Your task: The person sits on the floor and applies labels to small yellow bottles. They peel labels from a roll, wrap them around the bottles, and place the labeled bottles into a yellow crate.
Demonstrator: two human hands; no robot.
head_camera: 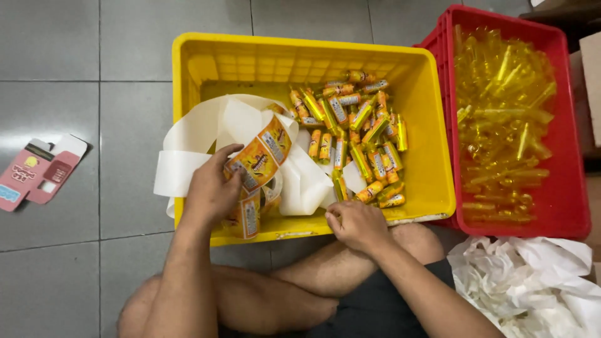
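Observation:
My left hand (210, 191) grips a strip of orange printed labels (260, 159) on white backing paper (188, 141), which spills over the left wall of a yellow crate (300, 53). My right hand (357, 224) rests at the crate's near rim with fingers curled; whether it pinches a small tube is hidden. Inside the crate lies a heap of small yellow tubes with orange labels (360, 134).
A red crate (573, 188) full of bare yellow tubes (501, 119) stands to the right. A crumpled white plastic bag (532, 278) lies at the lower right. A flattened pink carton (37, 172) lies on the grey tiled floor at left. My crossed legs sit below the crate.

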